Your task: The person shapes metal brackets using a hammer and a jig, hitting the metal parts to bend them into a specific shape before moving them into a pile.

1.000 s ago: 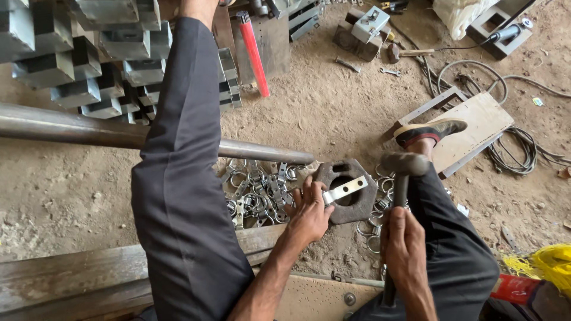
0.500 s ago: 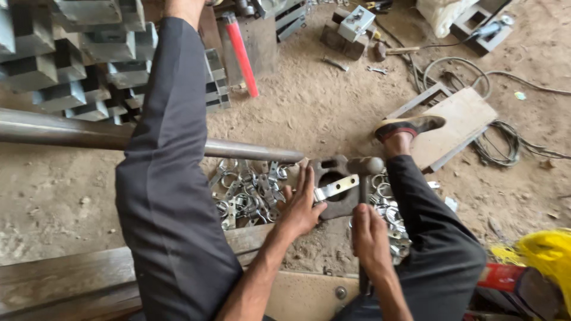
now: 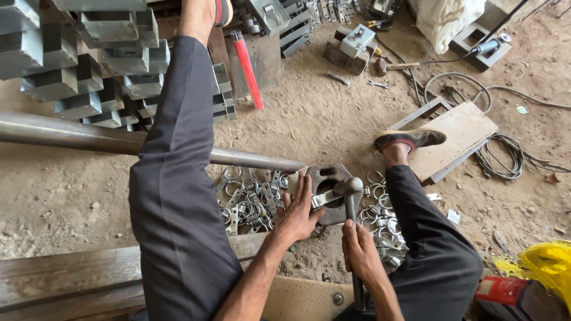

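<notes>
My right hand (image 3: 361, 252) grips the handle of a hammer (image 3: 352, 208); its head rests on a small shiny metal strip (image 3: 322, 199) lying across a dark, rusty iron block (image 3: 328, 176). My left hand (image 3: 297, 214) lies flat with spread fingers against the strip's left end and the block. Heaps of bent metal clamps lie on both sides, one heap (image 3: 247, 199) to the left and one (image 3: 383, 223) to the right. My legs in dark trousers frame the block.
A long steel pipe (image 3: 71, 135) runs in from the left to the block. Stacked grey square tubes (image 3: 77, 71), a red-handled tool (image 3: 248, 70), a wooden board (image 3: 458, 134), cables (image 3: 502, 156) and a yellow bag (image 3: 550, 267) lie around on the dirt floor.
The hammer has come down from a raised position onto the strip on the block. My left hand has stayed on the strip's end.
</notes>
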